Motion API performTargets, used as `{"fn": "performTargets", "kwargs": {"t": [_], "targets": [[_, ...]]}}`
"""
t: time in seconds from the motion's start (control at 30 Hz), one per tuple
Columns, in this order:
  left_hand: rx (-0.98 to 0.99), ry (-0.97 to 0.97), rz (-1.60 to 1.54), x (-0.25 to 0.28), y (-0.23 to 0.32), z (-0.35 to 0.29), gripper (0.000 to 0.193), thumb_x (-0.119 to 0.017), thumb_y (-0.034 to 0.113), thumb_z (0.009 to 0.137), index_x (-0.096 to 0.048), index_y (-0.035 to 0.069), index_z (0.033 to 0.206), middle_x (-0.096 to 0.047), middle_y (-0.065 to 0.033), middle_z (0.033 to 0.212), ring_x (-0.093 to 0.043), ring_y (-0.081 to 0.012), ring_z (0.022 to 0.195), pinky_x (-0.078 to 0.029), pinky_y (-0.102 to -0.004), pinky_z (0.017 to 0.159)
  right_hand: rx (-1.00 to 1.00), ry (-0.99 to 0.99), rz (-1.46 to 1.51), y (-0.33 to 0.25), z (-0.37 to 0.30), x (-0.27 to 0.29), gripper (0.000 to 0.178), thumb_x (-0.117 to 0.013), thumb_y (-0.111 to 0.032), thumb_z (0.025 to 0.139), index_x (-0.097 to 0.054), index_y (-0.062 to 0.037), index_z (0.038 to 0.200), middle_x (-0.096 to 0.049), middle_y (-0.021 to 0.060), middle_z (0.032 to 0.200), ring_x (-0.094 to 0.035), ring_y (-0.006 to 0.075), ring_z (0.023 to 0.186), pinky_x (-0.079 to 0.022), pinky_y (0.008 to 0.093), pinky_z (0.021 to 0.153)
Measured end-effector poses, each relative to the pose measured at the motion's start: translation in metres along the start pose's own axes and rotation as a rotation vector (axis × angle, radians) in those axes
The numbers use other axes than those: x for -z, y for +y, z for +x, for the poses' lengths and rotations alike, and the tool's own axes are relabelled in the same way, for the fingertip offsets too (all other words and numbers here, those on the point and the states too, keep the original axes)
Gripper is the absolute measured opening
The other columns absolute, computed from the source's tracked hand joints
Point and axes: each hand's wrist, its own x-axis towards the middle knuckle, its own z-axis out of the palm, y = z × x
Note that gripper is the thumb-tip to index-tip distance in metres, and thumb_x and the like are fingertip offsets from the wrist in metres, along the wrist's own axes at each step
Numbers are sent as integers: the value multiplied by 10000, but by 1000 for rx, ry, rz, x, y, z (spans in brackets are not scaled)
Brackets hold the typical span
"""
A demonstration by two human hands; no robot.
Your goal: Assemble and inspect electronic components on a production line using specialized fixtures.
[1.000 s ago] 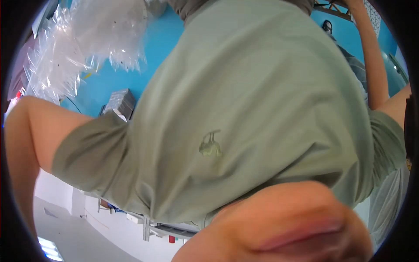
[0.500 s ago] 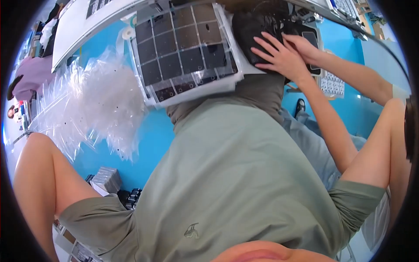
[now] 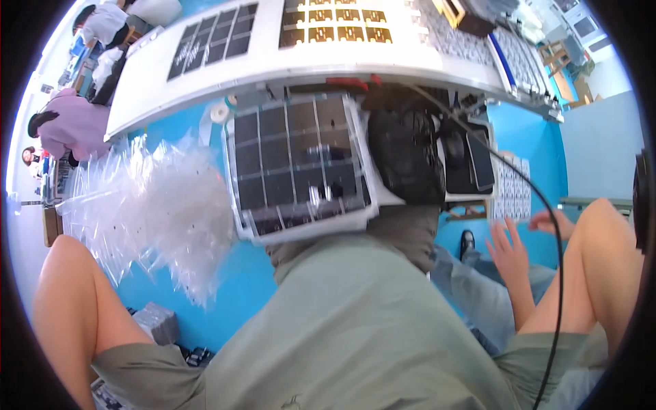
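Observation:
Neither of my hands is in the picture. My left arm [image 3: 65,301] and my right arm [image 3: 605,246] are both bent sharply at the elbow, with the forearms running out past the edges. Right in front of my lap is a flat stack of dark rectangular pieces in a grid [image 3: 297,160], on a pale, plastic-like sheet. Beside it lies a black, wrinkled, bag-like bundle [image 3: 406,154]. A co-worker's spread hand [image 3: 509,249] and a second, partly hidden hand [image 3: 550,222] show at the right, apart from these things.
A white work surface [image 3: 205,89] crosses the far side, bearing dark grid panels [image 3: 217,39] and gold-coloured ones [image 3: 338,24]. Clear plastic film [image 3: 171,212] is heaped at the left. A phone-like slab [image 3: 482,160] lies in a dark tray. A black cable [image 3: 540,198] hangs at the right.
The view has tilted up, showing more of the white work surface. The co-worker's hands have left the black bundle and drawn back to the right. My arms stay bent.

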Motion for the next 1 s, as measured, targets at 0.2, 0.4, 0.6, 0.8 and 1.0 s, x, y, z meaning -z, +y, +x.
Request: {"fn": "performTargets", "kwargs": {"t": [0.2, 0.4, 0.6, 0.8, 1.0], "targets": [[-76, 70, 122, 51, -26, 35, 841, -698, 512, 1013, -412, 6, 1620, -456, -233, 1600, -454, -419, 1498, -383, -566, 1259, -122, -179, -2, 148, 4, -78, 640, -669, -476, 1074, -498, -244, 1645, -457, 89, 1705, -347, 218, 1612, -350, 466, 1326], [-112, 130, 181, 87, -28, 60, 805, -693, 489, 1021, -439, -5, 1603, -484, -237, 1578, -476, -418, 1481, -391, -560, 1254, -177, -333, -10, 141, -51, -114, 585, -643, -419, 1081, -530, -184, 1605, -504, 98, 1654, -403, 215, 1568, -373, 445, 1303], [-168, 199, 266, 118, -33, 90, 770, -688, 465, 1029, -466, -17, 1586, -512, -241, 1557, -499, -417, 1465, -399, -554, 1248, -264, -502, -16, 167, -66, -152, 536, -617, -362, 1089, -563, -124, 1565, -552, 107, 1603, -459, 212, 1523, -396, 424, 1280], [-220, 287, 320, 86, -12, 172, 735, -683, 442, 1037, -494, -29, 1570, -540, -245, 1535, -522, -416, 1448, -408, -548, 1243, -333, -678, -47, 175, -89, -196, 493, -591, -306, 1096, -596, -64, 1526, -599, 117, 1552, -515, 210, 1478, -419, 403, 1257], [-331, 350, 238, 19, 14, 268, 702, -678, 418, 1045, -521, -41, 1553, -569, -249, 1514, -544, -415, 1432, -416, -541, 1238, -281, -943, -95, 160, -170, -234, 459, -565, -249, 1103, -629, -4, 1486, -646, 126, 1500, -571, 207, 1433, -441, 382, 1234]]}}
